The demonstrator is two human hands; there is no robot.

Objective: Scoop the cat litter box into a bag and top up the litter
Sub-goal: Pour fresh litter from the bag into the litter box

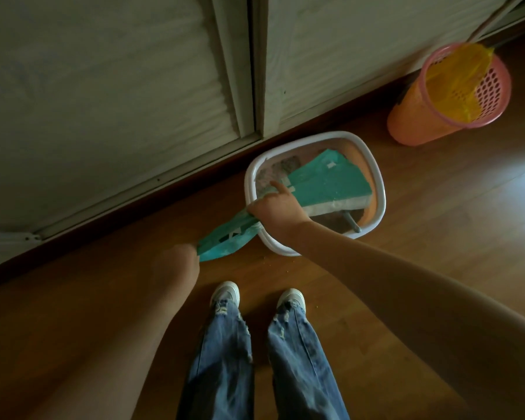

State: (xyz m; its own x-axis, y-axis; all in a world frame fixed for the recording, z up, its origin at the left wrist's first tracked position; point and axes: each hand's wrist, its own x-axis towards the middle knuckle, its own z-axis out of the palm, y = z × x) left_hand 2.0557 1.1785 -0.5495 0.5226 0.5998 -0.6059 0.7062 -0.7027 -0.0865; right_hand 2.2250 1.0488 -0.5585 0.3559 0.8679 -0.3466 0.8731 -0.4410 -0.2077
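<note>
Green bag (322, 183) lay across the white litter box (379, 189) in the middle of the frame. The right hand (278, 207) pinched its middle; the left hand (179, 262) gripped its lower-left end. A tilt might have spilled litter onto the floor (437, 237).

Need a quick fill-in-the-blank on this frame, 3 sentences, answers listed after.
1. The teal bag lies across the white-rimmed ____.
2. The right hand holds the bag where it crosses the box's ____.
3. The pink basket near the wall is lined with a ____ bag.

Missing words: litter box; rim; yellow
</note>
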